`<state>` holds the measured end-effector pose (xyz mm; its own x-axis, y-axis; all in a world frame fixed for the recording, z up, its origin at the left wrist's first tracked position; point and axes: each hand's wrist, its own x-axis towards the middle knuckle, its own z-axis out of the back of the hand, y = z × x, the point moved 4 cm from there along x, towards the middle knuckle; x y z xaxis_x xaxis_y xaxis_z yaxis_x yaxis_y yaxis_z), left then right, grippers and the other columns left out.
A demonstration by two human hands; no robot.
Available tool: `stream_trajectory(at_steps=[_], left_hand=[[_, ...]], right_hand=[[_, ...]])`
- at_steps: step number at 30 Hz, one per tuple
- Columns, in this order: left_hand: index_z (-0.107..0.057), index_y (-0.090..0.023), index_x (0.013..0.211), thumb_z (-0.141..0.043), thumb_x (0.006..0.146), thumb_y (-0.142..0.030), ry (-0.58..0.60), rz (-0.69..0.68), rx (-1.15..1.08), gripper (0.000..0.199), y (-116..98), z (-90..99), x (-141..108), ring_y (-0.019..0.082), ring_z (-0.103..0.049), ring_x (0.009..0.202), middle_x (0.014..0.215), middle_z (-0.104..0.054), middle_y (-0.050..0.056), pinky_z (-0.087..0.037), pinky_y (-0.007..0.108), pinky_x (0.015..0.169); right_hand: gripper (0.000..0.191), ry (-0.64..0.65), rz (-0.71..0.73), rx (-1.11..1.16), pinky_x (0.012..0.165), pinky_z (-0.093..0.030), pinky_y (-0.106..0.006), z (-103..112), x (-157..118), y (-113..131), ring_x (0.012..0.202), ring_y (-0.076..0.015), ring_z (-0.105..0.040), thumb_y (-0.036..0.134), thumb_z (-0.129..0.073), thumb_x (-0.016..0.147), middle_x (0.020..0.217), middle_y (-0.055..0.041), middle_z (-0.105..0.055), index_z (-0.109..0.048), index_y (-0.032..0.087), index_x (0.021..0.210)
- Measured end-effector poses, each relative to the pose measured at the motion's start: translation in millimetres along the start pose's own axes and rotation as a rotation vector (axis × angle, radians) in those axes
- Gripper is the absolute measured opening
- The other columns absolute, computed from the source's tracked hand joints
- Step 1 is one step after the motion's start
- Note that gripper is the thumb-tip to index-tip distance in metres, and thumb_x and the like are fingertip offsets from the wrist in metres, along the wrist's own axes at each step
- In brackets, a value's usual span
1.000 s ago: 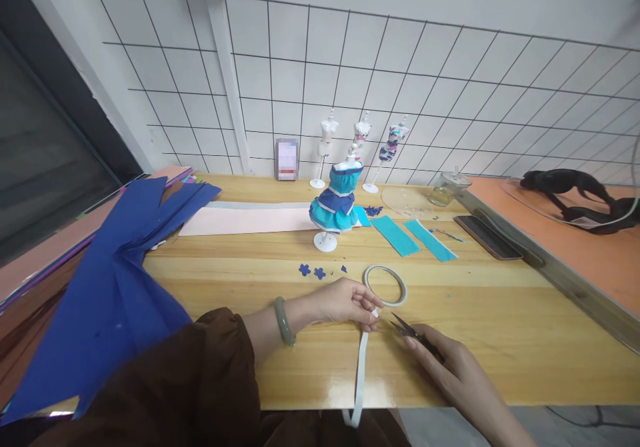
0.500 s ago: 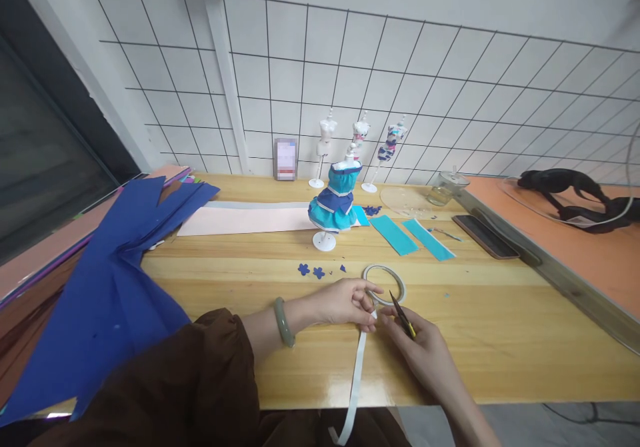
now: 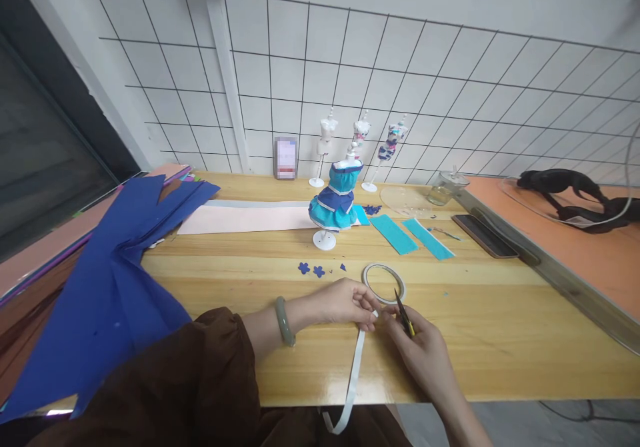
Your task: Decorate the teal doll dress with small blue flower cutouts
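Observation:
My left hand (image 3: 350, 302) is closed, pinching the upper end of a white strip of tape (image 3: 356, 360) that hangs over the table's front edge and curls at the bottom. Close beside it, my right hand (image 3: 417, 342) grips small pointed scissors (image 3: 404, 315) with dark blades and some yellow at the handle, tips pointing up and away. Its thumb and forefinger nearly meet the tape's end; whether they touch it I cannot tell. Just beyond both hands lies a roll of tape (image 3: 367, 286). Two blue paper flowers (image 3: 304, 268) and a blue scrap (image 3: 343, 267) lie farther left.
A small dress form (image 3: 336, 197) in a turquoise and blue dress stands mid-table, three more behind. Turquoise strips (image 3: 393, 234) and a phone (image 3: 485, 236) lie right. Blue sheet material (image 3: 120, 287) covers the left side. A lidded glass jar (image 3: 445, 190) stands at the back.
My left index finger has curled in from its stretched position over the tape roll. The scissors have tilted slightly more upright, and the tape's lower end has swung a little left.

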<state>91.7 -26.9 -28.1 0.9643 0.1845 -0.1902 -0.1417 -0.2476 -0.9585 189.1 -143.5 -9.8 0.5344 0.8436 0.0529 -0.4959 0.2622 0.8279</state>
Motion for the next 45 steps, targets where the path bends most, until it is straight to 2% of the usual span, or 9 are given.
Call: stream_trajectory(at_steps=[7, 11, 14, 16, 19, 23, 30, 37, 45], left_hand=[[-0.060, -0.012, 0.091, -0.075, 0.061, -0.036, 0.016, -0.018, 0.004, 0.042, -2, -0.6, -1, 0.013, -0.064, 0.062, 0.070, -0.065, 0.004, -0.049, 0.030, 0.065], [-0.060, -0.012, 0.090, -0.073, 0.063, -0.038, 0.036, -0.048, 0.013, 0.039, -4, -1.0, -3, 0.012, -0.062, 0.061, 0.069, -0.063, 0.003, -0.050, 0.029, 0.065], [-0.060, -0.012, 0.089, -0.072, 0.064, -0.038, 0.040, -0.053, 0.002, 0.038, -6, -1.4, -4, 0.012, -0.062, 0.060, 0.068, -0.063, 0.002, -0.050, 0.029, 0.065], [-0.060, -0.012, 0.090, -0.072, 0.064, -0.037, 0.040, -0.056, -0.010, 0.038, -7, -1.8, -4, 0.012, -0.063, 0.061, 0.068, -0.062, 0.002, -0.050, 0.030, 0.065], [-0.059, -0.012, 0.091, -0.073, 0.064, -0.038, 0.030, -0.054, -0.034, 0.040, -6, -1.8, -3, 0.013, -0.063, 0.061, 0.067, -0.062, 0.002, -0.050, 0.030, 0.063], [-0.059, -0.013, 0.092, -0.073, 0.064, -0.037, 0.033, -0.067, -0.062, 0.040, -5, -1.0, -1, 0.013, -0.063, 0.057, 0.066, -0.061, 0.001, -0.050, 0.028, 0.058], [-0.058, -0.013, 0.096, -0.072, 0.067, -0.034, 0.047, -0.095, -0.051, 0.038, -6, 0.2, -2, 0.013, -0.063, 0.057, 0.069, -0.060, 0.002, -0.049, 0.027, 0.056], [-0.058, -0.013, 0.094, -0.073, 0.065, -0.037, 0.056, -0.084, -0.038, 0.041, -8, -3.0, -3, 0.012, -0.061, 0.054, 0.064, -0.060, 0.001, -0.050, 0.028, 0.057], [-0.058, -0.014, 0.097, -0.071, 0.067, -0.037, 0.070, -0.102, -0.026, 0.040, -6, -1.5, -2, 0.012, -0.062, 0.055, 0.065, -0.060, 0.001, -0.051, 0.029, 0.059]], right_hand=[[0.028, -0.011, -0.001, 0.024, 0.061, -0.047, -0.024, 2, 1, 6, 0.069, -0.0190, -0.060, 0.043, -0.054, 0.078, 0.070, -0.0028, -0.065, -0.063, 0.017, 0.082], [0.029, 0.046, 0.003, 0.096, 0.076, -0.049, -0.029, 3, 2, 4, 0.087, -0.0234, -0.062, 0.040, -0.054, 0.078, 0.088, -0.0061, -0.069, -0.066, 0.017, 0.091], [0.034, 0.078, -0.002, 0.135, 0.089, -0.045, -0.035, 4, 2, 4, 0.101, -0.0261, -0.060, 0.040, -0.052, 0.080, 0.101, -0.0079, -0.069, -0.066, 0.017, 0.101], [0.037, 0.069, -0.011, 0.120, 0.091, -0.044, -0.037, 6, 2, 4, 0.106, -0.0269, -0.057, 0.042, -0.051, 0.081, 0.106, -0.0089, -0.068, -0.064, 0.017, 0.106], [0.041, 0.077, -0.002, 0.052, 0.090, -0.044, -0.034, 11, 0, 1, 0.110, -0.0258, -0.055, 0.044, -0.049, 0.082, 0.111, -0.0102, -0.065, -0.060, 0.017, 0.110], [0.042, 0.150, 0.015, -0.108, 0.080, -0.048, -0.029, 22, -5, -7, 0.103, -0.0249, -0.059, 0.050, -0.043, 0.084, 0.108, -0.0092, -0.066, -0.058, 0.018, 0.107], [0.041, 0.334, -0.065, -0.298, 0.069, -0.044, -0.025, 27, -11, -7, 0.075, -0.0192, -0.060, 0.057, -0.033, 0.087, 0.075, -0.0010, -0.065, -0.057, 0.023, 0.084], [0.046, 0.363, -0.036, -0.306, 0.063, -0.040, -0.023, 18, -5, 8, 0.070, -0.0179, -0.057, 0.059, -0.031, 0.086, 0.072, 0.0004, -0.064, -0.059, 0.024, 0.079], [0.048, 0.352, -0.016, -0.320, 0.062, -0.041, -0.023, 17, -2, 9, 0.070, -0.0182, -0.057, 0.057, -0.031, 0.087, 0.073, -0.0007, -0.066, -0.062, 0.022, 0.079]])
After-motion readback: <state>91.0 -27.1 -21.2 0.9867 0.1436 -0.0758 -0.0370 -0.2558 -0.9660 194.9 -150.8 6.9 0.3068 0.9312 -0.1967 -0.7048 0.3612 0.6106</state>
